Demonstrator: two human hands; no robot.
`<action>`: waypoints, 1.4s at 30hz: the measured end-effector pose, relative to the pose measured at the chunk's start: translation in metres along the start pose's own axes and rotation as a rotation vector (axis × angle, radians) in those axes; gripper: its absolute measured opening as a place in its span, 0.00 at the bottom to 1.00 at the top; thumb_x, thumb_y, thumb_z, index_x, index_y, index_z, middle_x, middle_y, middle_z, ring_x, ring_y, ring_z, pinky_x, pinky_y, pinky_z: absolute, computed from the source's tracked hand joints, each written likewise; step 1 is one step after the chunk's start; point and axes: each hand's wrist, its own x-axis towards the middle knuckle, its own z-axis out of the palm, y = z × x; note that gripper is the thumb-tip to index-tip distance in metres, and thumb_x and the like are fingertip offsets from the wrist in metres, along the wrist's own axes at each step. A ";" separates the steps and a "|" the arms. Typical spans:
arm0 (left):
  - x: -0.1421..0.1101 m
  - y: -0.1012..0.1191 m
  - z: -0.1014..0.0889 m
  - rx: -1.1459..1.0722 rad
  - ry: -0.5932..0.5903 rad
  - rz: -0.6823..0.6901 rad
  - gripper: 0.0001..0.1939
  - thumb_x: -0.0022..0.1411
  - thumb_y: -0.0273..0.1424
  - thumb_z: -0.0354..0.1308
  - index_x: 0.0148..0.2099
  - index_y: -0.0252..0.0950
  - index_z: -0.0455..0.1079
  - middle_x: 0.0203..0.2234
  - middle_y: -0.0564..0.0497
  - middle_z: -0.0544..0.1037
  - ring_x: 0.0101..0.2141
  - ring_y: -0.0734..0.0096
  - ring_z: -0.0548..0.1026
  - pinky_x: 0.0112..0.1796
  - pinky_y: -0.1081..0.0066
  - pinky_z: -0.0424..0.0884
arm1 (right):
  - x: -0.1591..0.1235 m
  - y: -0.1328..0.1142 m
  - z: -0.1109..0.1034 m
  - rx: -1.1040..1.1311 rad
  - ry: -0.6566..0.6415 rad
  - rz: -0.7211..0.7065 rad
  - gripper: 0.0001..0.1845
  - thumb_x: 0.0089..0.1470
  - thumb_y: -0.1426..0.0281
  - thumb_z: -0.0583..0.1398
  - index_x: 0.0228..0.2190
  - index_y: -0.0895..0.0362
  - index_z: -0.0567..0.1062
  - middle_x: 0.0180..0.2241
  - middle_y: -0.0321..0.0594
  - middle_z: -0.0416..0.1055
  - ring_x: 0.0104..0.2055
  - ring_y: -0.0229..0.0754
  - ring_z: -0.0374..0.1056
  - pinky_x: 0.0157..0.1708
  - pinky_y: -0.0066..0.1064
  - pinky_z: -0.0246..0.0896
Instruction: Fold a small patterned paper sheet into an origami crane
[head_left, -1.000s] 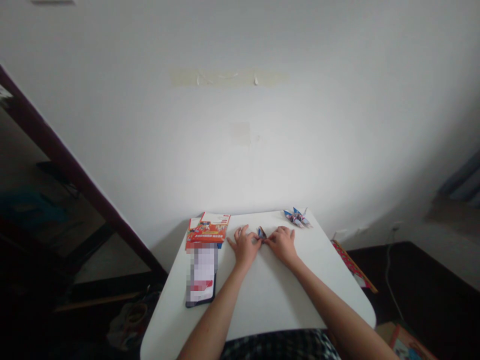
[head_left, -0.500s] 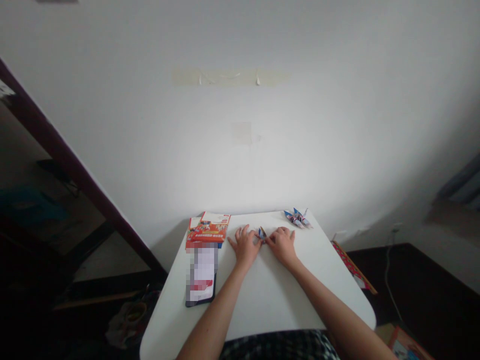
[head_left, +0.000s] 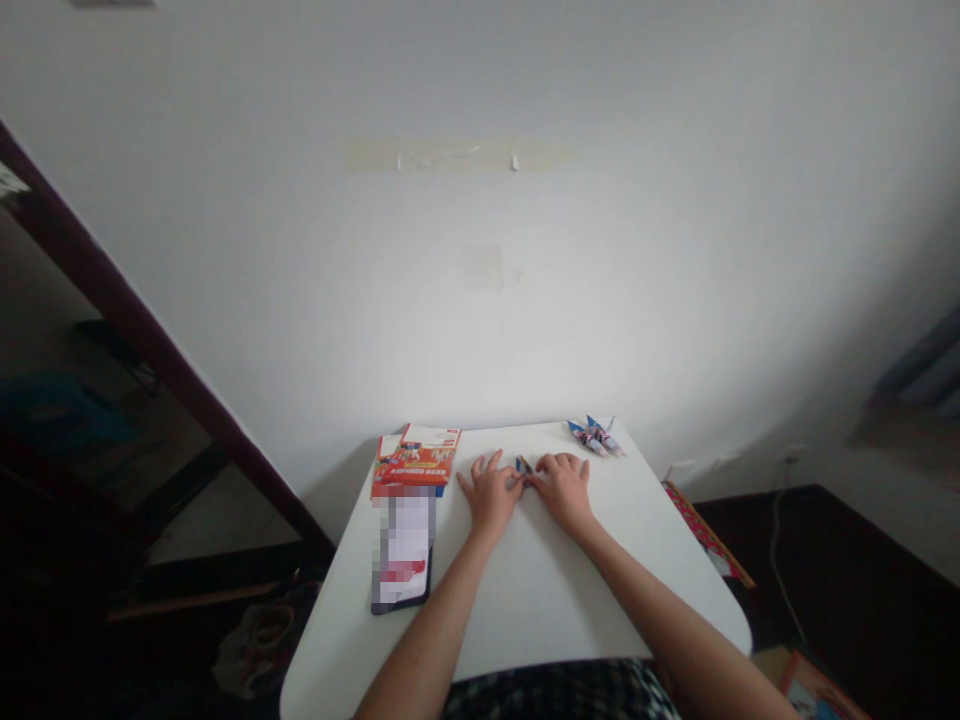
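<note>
A small piece of folded paper (head_left: 523,466), blue with dark and pale patches, is pinched between my two hands near the far side of the white table (head_left: 540,600). My left hand (head_left: 491,492) grips its left side with thumb and index finger, the other fingers spread. On the other side, my right hand (head_left: 564,488) holds it with thumb and fingertips, which partly cover it. To the right at the back lie folded paper cranes (head_left: 596,437), blue and pale with pointed tips, touching each other.
Red and white printed booklets (head_left: 417,458) lie at the table's back left. A phone (head_left: 407,550), its screen blurred, rests in front of them. The wall (head_left: 495,350) rises right behind the table, and a dark red frame (head_left: 187,360) slants at left.
My right fingers have shifted slightly over the folded paper, and less of it stands up between my hands. The cranes, booklets and phone stay where they were.
</note>
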 end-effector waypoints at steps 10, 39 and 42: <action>-0.007 0.003 -0.006 0.050 0.012 0.063 0.14 0.64 0.40 0.60 0.51 0.60 0.78 0.65 0.57 0.69 0.66 0.44 0.58 0.63 0.27 0.37 | -0.006 0.001 -0.009 0.051 0.048 -0.018 0.11 0.61 0.58 0.61 0.42 0.42 0.83 0.47 0.43 0.75 0.59 0.56 0.58 0.65 0.62 0.35; -0.004 -0.010 0.004 0.152 -0.034 0.067 0.26 0.67 0.46 0.54 0.65 0.52 0.66 0.70 0.45 0.60 0.69 0.44 0.53 0.63 0.29 0.44 | -0.003 0.010 0.003 0.004 -0.019 -0.053 0.15 0.62 0.61 0.60 0.50 0.39 0.79 0.59 0.42 0.68 0.65 0.59 0.53 0.65 0.63 0.37; -0.004 -0.012 0.001 0.091 -0.052 0.086 0.22 0.64 0.44 0.58 0.60 0.56 0.71 0.69 0.50 0.63 0.69 0.43 0.55 0.63 0.27 0.44 | -0.001 0.015 0.005 0.077 0.000 -0.100 0.12 0.60 0.61 0.63 0.44 0.40 0.82 0.56 0.41 0.71 0.63 0.57 0.56 0.65 0.61 0.40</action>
